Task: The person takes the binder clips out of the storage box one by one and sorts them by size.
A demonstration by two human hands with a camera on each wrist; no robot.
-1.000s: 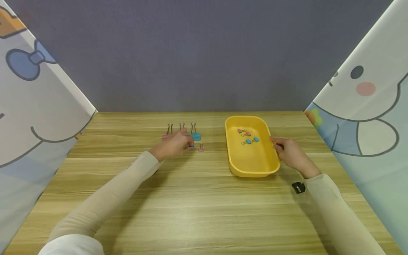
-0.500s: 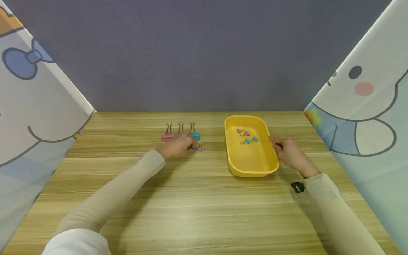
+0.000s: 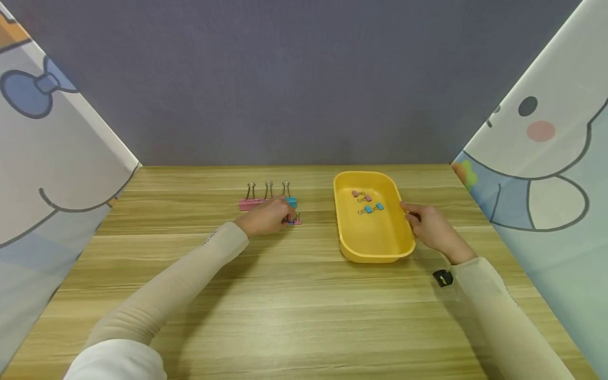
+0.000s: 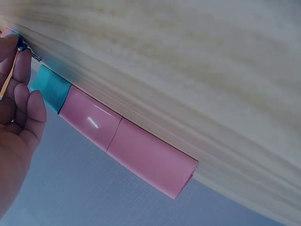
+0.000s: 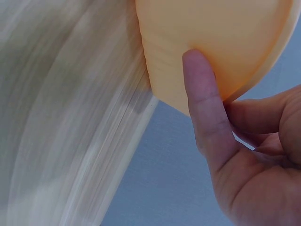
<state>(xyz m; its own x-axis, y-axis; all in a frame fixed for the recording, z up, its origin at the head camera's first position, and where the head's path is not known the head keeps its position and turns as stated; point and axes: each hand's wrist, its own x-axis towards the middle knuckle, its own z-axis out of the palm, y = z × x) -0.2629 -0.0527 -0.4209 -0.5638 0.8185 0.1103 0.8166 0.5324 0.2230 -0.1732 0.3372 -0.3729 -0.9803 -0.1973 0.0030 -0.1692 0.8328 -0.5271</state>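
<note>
My left hand (image 3: 266,217) pinches a small blue binder clip (image 4: 21,43) between thumb and fingertip, low over the wooden table. Right beside it lies a small pink binder clip (image 3: 297,222). Just behind that hand stand three large binder clips in a row, handles up: two pink ones (image 4: 91,115) and a light-blue one (image 4: 51,88); the hand partly covers them in the head view. On the right, my right hand (image 3: 434,229) grips the side rim of a yellow tray (image 3: 375,258), thumb along its outer wall (image 5: 164,56). Inside the tray lie small pink clips (image 3: 364,198) and blue clips (image 3: 368,210).
The wood-grain table (image 3: 285,306) runs back to a grey partition (image 3: 294,84). Cartoon-printed panels (image 3: 546,174) border it on both sides. A small black object (image 3: 443,278) shows beside the right cuff.
My left hand has shifted slightly right and nearer, from by the large clips to the small pair. The small blue clip now sits against the pink one. The right hand keeps its hold.
</note>
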